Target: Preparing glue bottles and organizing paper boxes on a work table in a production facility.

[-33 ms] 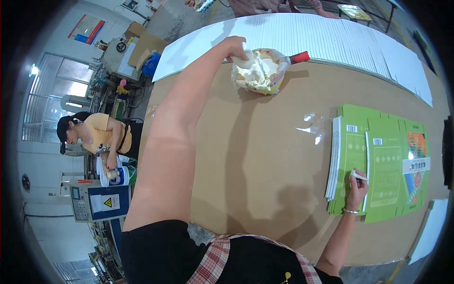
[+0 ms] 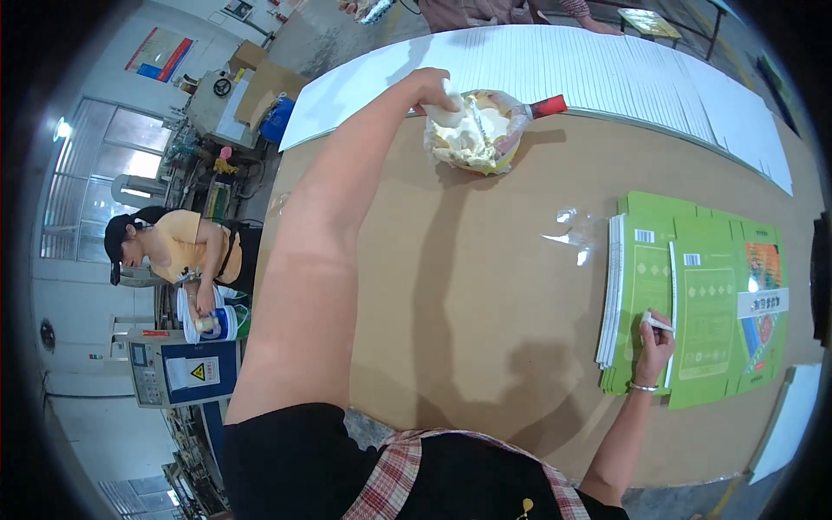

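Note:
My left hand [image 2: 428, 90] reaches to the far side of the table, its fingers closed at the left rim of a plastic-lined tub [image 2: 472, 160] of pale, creamy paste. Something white [image 2: 448, 100] shows at those fingertips; I cannot make out if it is a separate piece or the liner. A red handle [image 2: 548, 107] sticks out over the tub's right side. At the right, my right hand [image 2: 656, 351] pinches a small white strip-like piece [image 2: 659, 322] above flat green printed cartons [image 2: 711, 303], close to a white edge running across them.
White sheets [image 2: 537, 69] lie overlapped along the far edge of the brown tabletop [image 2: 503, 286]. Clear tape [image 2: 572, 232] sits left of the cartons. A co-worker [image 2: 186, 247] handles a white-and-blue bucket [image 2: 227, 321] at the left. Another person [image 2: 481, 13] stands beyond the table.
The hands of the co-worker at the bucket have shifted slightly downward. My own hands are almost still.

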Action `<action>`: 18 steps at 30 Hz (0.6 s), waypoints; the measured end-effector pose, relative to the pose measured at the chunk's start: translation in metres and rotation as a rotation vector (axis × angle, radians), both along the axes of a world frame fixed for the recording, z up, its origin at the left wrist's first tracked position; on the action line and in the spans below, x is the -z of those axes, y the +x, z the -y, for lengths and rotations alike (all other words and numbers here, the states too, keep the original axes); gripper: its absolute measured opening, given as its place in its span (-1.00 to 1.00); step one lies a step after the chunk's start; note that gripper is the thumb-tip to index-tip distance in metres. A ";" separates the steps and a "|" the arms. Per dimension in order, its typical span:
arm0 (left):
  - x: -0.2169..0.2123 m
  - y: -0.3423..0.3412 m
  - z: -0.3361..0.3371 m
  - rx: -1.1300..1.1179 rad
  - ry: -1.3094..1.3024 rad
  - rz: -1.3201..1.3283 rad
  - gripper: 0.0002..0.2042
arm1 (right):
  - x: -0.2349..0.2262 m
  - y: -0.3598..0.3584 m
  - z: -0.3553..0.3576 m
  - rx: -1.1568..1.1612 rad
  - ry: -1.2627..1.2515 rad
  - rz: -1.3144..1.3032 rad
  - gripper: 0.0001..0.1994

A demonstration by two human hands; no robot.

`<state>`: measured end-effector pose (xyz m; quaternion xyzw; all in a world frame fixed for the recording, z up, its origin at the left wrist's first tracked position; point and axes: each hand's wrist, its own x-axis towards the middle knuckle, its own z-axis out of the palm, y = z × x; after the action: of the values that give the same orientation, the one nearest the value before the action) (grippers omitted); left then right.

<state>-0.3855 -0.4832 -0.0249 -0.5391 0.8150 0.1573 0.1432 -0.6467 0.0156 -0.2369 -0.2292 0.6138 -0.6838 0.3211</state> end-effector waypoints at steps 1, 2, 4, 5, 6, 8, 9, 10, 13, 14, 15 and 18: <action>0.003 0.004 0.001 -0.001 -0.008 -0.050 -0.23 | 0.000 0.000 0.001 0.002 -0.004 0.001 -0.74; 0.005 0.007 0.003 -0.003 -0.016 -0.100 -0.24 | 0.000 0.000 0.000 -0.005 0.004 0.000 -0.74; 0.009 0.009 0.004 0.010 -0.054 -0.092 -0.24 | -0.003 0.001 0.002 -0.011 0.009 0.000 -0.75; 0.010 0.010 0.006 0.021 -0.089 -0.085 -0.24 | -0.006 0.003 0.003 -0.008 0.027 0.034 -0.74; 0.008 0.006 0.004 0.024 -0.089 -0.088 -0.24 | -0.009 0.002 0.002 -0.002 0.049 0.063 -0.74; 0.005 0.001 0.000 0.026 -0.064 -0.076 -0.27 | -0.005 -0.001 -0.001 -0.002 0.047 0.042 -0.74; 0.003 0.000 -0.002 0.025 -0.067 -0.075 -0.27 | -0.005 -0.001 0.000 -0.007 0.043 0.026 -0.75; 0.001 0.000 -0.003 0.032 -0.084 -0.058 -0.30 | -0.006 0.000 0.000 -0.008 0.040 0.027 -0.75; -0.005 -0.006 -0.006 0.025 -0.085 0.017 -0.36 | -0.008 0.002 0.002 0.002 0.004 -0.026 -0.76; -0.005 -0.009 -0.008 0.009 -0.067 0.078 -0.37 | -0.007 0.001 0.001 -0.003 0.023 -0.048 -0.76; -0.005 -0.009 -0.009 0.009 -0.068 0.079 -0.37 | -0.006 0.000 0.000 -0.012 0.041 -0.067 -0.76; -0.003 -0.005 -0.008 0.010 -0.098 0.114 -0.42 | -0.004 0.000 0.000 -0.019 0.041 -0.035 -0.75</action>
<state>-0.3904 -0.4755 -0.0217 -0.5495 0.8148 0.0857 0.1637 -0.6464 0.0157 -0.2325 -0.2402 0.6309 -0.6639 0.3216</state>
